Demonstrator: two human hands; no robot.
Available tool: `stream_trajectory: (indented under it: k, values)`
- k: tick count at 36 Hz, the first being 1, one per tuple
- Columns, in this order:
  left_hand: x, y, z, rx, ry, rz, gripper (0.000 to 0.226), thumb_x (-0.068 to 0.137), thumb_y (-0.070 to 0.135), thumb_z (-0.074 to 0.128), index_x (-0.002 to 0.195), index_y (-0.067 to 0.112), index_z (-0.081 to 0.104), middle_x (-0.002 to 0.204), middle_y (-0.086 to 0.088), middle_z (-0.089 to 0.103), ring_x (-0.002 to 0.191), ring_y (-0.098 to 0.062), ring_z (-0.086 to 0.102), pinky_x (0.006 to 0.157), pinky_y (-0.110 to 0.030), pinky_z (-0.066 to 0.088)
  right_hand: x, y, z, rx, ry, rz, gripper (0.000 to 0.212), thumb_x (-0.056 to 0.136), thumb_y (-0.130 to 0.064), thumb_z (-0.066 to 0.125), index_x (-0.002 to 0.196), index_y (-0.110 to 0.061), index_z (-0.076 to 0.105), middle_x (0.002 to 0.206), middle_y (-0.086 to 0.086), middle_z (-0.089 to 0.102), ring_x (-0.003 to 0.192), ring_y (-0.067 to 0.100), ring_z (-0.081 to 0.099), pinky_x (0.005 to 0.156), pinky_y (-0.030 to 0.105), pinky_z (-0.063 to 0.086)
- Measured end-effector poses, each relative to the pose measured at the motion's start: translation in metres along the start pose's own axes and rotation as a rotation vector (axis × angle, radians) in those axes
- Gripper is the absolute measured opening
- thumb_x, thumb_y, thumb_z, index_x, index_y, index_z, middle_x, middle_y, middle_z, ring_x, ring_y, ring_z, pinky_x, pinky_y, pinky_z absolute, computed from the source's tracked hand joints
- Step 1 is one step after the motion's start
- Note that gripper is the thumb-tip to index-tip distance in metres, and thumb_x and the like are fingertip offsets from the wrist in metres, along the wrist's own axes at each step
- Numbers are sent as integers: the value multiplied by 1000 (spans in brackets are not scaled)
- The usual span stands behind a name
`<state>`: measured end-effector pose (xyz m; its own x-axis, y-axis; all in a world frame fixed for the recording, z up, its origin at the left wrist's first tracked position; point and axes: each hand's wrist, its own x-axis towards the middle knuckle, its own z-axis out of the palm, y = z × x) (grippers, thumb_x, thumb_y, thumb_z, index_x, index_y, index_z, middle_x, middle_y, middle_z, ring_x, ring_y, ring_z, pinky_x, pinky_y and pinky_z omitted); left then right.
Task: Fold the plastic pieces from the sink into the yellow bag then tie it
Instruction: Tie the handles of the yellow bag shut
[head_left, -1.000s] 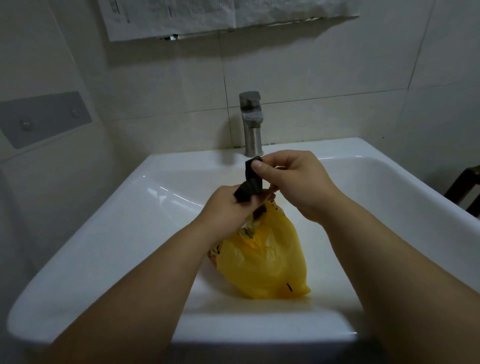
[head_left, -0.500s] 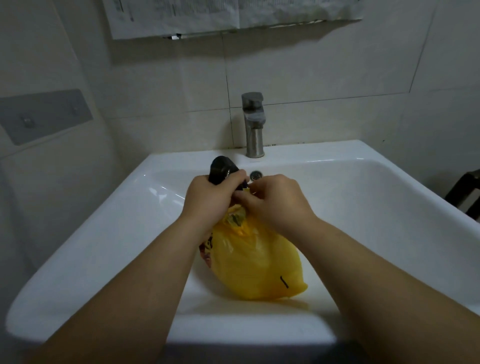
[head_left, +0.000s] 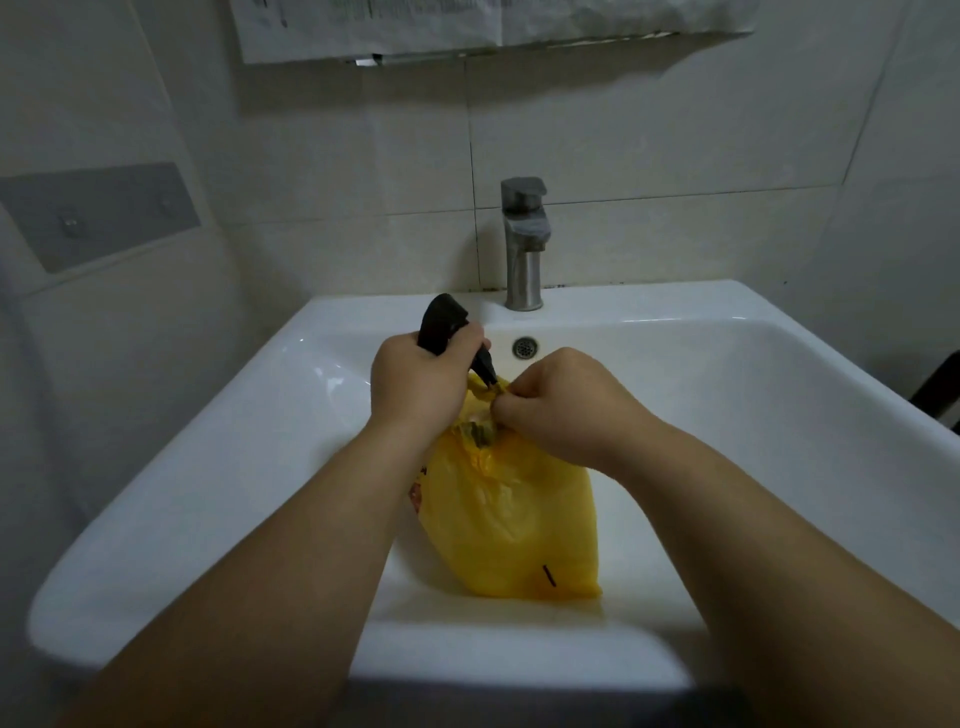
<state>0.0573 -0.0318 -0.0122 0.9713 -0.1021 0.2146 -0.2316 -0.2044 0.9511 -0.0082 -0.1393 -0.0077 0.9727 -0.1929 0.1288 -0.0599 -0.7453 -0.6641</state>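
The left hand (head_left: 415, 384) is clenched around a piece of black plastic (head_left: 442, 318). One rounded end of the piece sticks up above the fist. The other end narrows to a point that reaches down to the mouth of the yellow bag (head_left: 511, 519). The right hand (head_left: 563, 408) sits just beside the left, with its fingers (head_left: 506, 410) curled and pinching the gathered yellow edge at the bag's opening. Both forearms reach in from the bottom of the head view.

The bag lies inside the white sink (head_left: 737, 415), near the middle of the basin. Its mouth faces the back wall and its closed bottom faces the front rim. It looks partly filled, and something dark and crumpled shows just inside the opening. A small black mark sits near its bottom corner.

A steel tap (head_left: 523, 244) stands on the back ledge of the sink. A round drain hole (head_left: 524, 347) sits in the basin wall below it. Printed paper (head_left: 467, 26) hangs on the tiled wall above. A grey plate (head_left: 98, 218) is fixed to the wall on the left.
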Motion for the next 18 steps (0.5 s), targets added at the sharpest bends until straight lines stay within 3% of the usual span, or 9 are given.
stream_trajectory:
  k: [3,5,7,11,14,18]
  values:
    - [0,3,-3,-40,39,-13,21,89,35,65,86,16,71,88,-11,69,78,-22,62,66,-31,51,-1,1,-3,125,-101,43,30,87,-29,62,68,-6,61,57,4,41,53,14,39,51,23,32]
    - [-1,5,-3,-75,48,-18,25,87,36,66,91,12,73,93,-15,71,85,-28,65,74,-39,55,0,1,-5,230,-154,52,31,86,-35,65,93,-5,69,79,2,62,73,13,58,68,25,47]
    - [-2,7,-3,-94,4,-32,28,86,38,67,97,13,73,93,-12,71,89,-25,66,76,-39,54,2,2,-5,362,-141,42,38,85,-43,65,110,-14,67,100,2,68,93,17,63,86,32,53]
    - [-4,7,-1,-110,-114,-35,21,87,39,67,94,21,75,90,-1,72,91,-17,64,78,-29,51,5,4,-2,474,-39,64,33,94,-38,56,99,-9,69,89,8,68,86,20,62,80,34,50]
    - [-4,7,0,-113,-113,-17,14,87,37,67,82,27,75,89,0,73,92,-18,66,85,-35,54,5,4,2,506,-34,76,36,95,-35,55,95,-2,68,83,12,60,78,24,53,74,37,45]
    - [0,5,-1,-144,-32,-30,16,85,35,69,76,24,75,93,-12,73,91,-31,68,87,-47,55,4,2,2,453,-44,83,29,97,-36,52,84,-18,70,82,6,62,77,18,54,72,32,44]
